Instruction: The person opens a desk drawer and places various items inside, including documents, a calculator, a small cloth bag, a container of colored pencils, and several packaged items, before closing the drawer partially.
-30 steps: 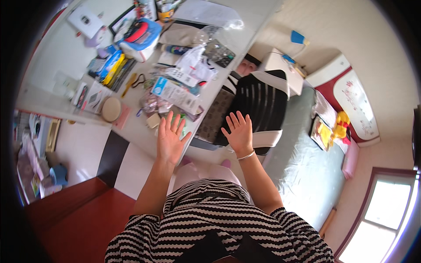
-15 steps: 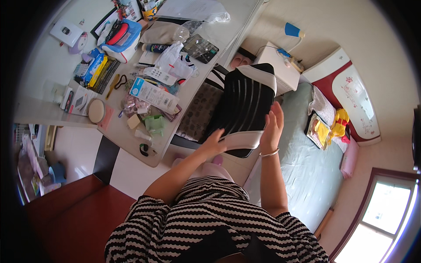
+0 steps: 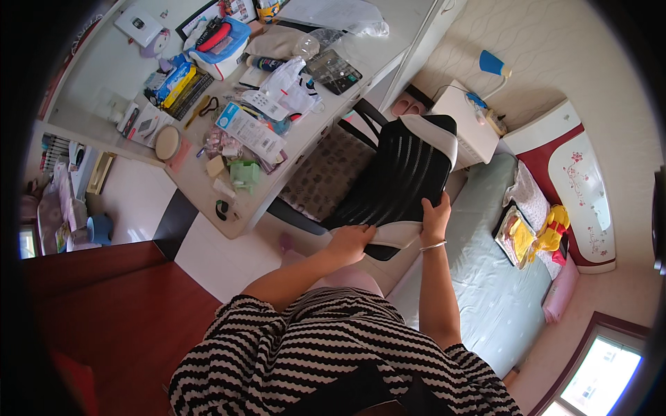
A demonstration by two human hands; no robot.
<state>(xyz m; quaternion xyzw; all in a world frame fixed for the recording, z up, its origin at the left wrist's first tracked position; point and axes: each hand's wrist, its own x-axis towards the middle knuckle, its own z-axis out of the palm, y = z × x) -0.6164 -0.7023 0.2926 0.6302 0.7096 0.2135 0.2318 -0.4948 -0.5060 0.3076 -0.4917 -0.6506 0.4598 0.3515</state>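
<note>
In front of me stands an office chair (image 3: 397, 166) with a black mesh backrest and white trim at its sides. Its patterned seat cushion (image 3: 322, 173) faces the desk, partly tucked under the edge. My left hand (image 3: 352, 244) is closed over the backrest's near left part, by the white trim. On the backrest's right edge, my right hand (image 3: 436, 220) grips with the thumb on the mesh side; some of its fingers are hidden behind the edge. A bracelet circles my right wrist.
The desk (image 3: 380, 55) at the left carries a calculator (image 3: 334, 71), a blue-and-white bin (image 3: 220, 52), a green plastic box (image 3: 244, 175) and packets. A bed (image 3: 472, 277) lies close on the right. Beyond the chair stands a white bedside cabinet (image 3: 461, 128) with a blue lamp (image 3: 491, 64).
My right hand, earlier held open beside the backrest, has closed on its edge. My left hand has settled onto the backrest. The whole view has shifted slightly.
</note>
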